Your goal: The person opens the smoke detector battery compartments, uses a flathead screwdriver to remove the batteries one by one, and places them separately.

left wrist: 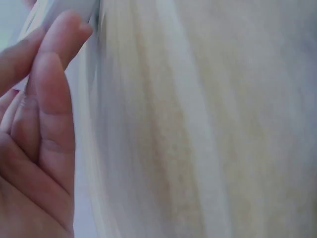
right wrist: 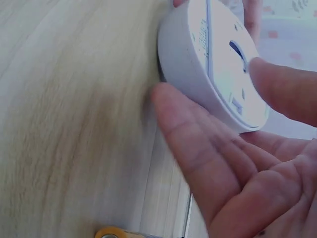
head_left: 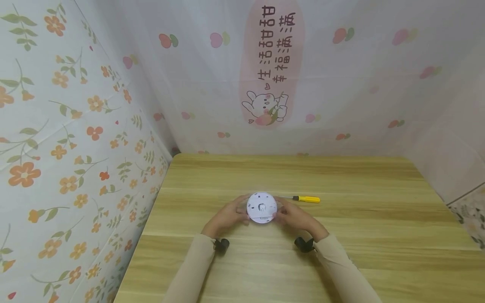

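The round white device (head_left: 261,208) sits between the hands, flat back up, on the wooden tabletop (head_left: 341,252); being a disc, it has no long axis, and both hands are equally close, one on each side of its rim. The left hand (head_left: 226,218) grips the left edge with curled fingers, and the right hand (head_left: 293,217) holds the right edge, its fingers (right wrist: 198,144) along the side wall and the thumb pressed on the flat face. A yellow-handled screwdriver (head_left: 306,199) lies just right of the device and a little beyond it, its shaft pointing toward the disc, nearer the right hand. Beyond the device, printed cloth curtains (head_left: 212,84) close in the tabletop.
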The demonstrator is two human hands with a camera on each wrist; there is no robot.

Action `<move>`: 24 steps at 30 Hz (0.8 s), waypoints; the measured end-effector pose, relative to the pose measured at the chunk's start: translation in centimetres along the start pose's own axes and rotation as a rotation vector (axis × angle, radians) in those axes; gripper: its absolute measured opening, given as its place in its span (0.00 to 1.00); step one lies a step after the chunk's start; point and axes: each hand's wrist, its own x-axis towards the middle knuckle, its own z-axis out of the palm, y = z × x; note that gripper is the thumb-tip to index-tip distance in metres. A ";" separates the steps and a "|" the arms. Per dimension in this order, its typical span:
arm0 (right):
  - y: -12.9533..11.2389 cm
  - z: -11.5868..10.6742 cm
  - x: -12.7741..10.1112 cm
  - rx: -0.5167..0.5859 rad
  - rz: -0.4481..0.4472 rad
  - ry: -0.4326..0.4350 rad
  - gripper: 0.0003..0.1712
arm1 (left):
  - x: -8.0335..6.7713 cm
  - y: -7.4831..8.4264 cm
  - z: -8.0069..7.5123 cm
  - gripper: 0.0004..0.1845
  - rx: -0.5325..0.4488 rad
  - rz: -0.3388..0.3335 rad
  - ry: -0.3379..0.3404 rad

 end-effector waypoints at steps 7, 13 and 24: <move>-0.3 -0.1 -0.2 0.051 -0.046 0.050 0.26 | 0.1 -0.1 -0.3 0.30 -0.037 -0.003 0.046; -0.4 -0.1 -0.2 0.103 -0.002 0.080 0.20 | 0.1 0.3 -0.4 0.22 -0.111 0.018 0.074; -0.9 0.4 0.3 0.093 0.038 0.139 0.14 | 0.4 0.8 -0.4 0.18 -0.127 0.043 0.094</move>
